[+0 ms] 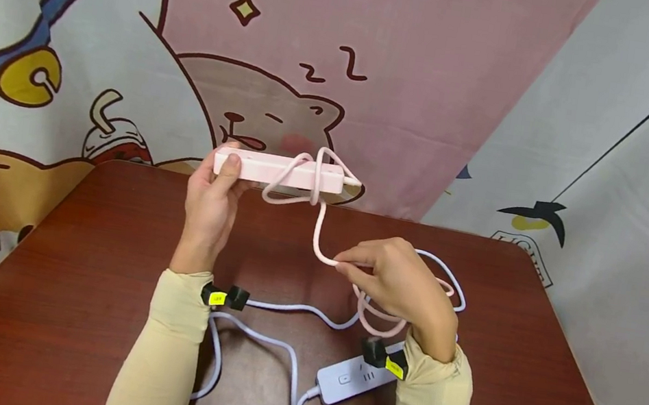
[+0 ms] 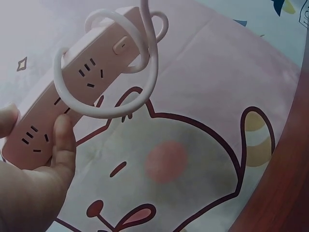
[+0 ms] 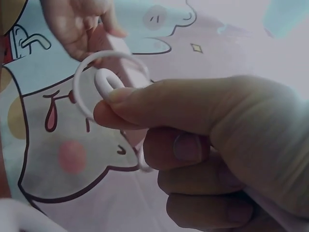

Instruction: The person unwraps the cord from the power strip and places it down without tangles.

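A pink power strip (image 1: 254, 168) is held up above the table's far edge. My left hand (image 1: 212, 204) grips its left end, thumb across the near side. Loops of the strip's own pale pink cord (image 1: 317, 181) wrap around its right half. In the left wrist view, sockets and a switch show on the strip's face (image 2: 87, 72). Lower and to the right, my right hand (image 1: 400, 282) pinches the cord between thumb and forefinger. In the right wrist view that pinch holds a bent bit of cord (image 3: 107, 83), the other fingers curled. More pink cord (image 1: 378, 328) hangs in loops beneath this hand.
A bluish-white power strip (image 1: 346, 380) lies on the brown table (image 1: 85, 307), partly covered by my right wrist. Its cord (image 1: 280, 343) winds leftward under my left wrist; bluish cord (image 1: 451, 276) also curves behind the right hand. A cartoon-printed curtain (image 1: 414, 49) stands behind the table.
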Demonstrator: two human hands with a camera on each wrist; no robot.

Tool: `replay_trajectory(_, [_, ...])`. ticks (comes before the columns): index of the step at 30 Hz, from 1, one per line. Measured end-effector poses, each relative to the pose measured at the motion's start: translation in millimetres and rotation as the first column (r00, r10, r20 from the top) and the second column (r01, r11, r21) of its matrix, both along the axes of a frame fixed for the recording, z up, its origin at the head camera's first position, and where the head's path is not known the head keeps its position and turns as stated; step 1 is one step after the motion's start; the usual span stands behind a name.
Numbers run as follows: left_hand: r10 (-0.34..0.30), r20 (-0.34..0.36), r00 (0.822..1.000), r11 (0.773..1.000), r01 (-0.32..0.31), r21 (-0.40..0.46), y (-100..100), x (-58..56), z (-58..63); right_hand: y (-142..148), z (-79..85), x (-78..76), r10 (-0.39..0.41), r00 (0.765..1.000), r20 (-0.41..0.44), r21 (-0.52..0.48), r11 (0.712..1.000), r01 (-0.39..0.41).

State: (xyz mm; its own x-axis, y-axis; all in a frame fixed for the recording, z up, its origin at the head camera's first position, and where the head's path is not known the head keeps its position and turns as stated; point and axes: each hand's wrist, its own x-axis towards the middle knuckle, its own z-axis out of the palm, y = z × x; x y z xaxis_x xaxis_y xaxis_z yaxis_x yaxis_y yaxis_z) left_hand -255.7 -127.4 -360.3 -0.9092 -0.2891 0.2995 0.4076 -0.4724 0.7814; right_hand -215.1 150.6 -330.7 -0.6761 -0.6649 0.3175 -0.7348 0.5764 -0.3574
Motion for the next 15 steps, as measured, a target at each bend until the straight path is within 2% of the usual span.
replay_trajectory(9, [0.014,0.006,1.0,1.0,-0.013,-0.013,0.9,-2.5,-2.0,-0.9,5.7,4.8,0.06,0.998,-0.016,-0.056,0.997,-0.06])
replay_trajectory(15, [0.047,0.019,0.999,0.998,-0.046,-0.051,2.6,-1.6,-1.7,0.5,7.6,7.6,0.101,0.995,-0.027,-0.101,0.99,-0.103])
